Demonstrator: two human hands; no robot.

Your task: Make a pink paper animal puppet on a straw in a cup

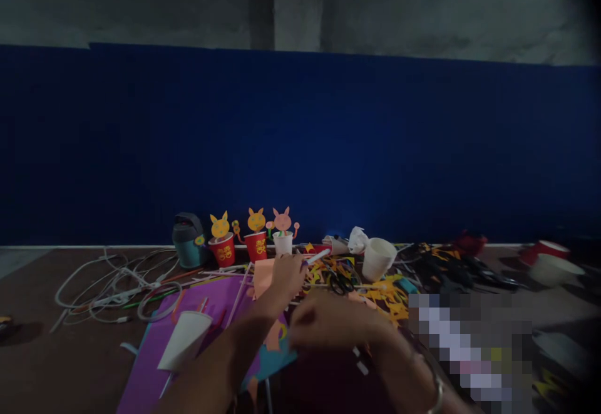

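Observation:
My left hand (288, 275) reaches forward over the cluttered middle of the table, its fingers closed around one end of a white pen-like stick (319, 256). Beside its wrist is a peach paper sheet (263, 276). Nearer to me, my right hand (323, 321) is curled and slightly blurred; whatever its fingers hold is hidden. Beneath the hands are peach paper cutouts (273, 337) and a blue sheet (279, 359). Behind my left hand stand a white cup puppet (283, 242) with a pink animal head and two red cup puppets (256, 246) with orange heads.
On the left, a white paper cup (185, 339) lies on a purple sheet (206, 295), near tangled white cables (113, 292) and a teal container (188, 245). Scissors (340, 281) rest among yellow scraps (389, 298). A white cup (378, 258) and crumpled paper (357, 240) sit behind. A blue panel (300, 144) borders the table.

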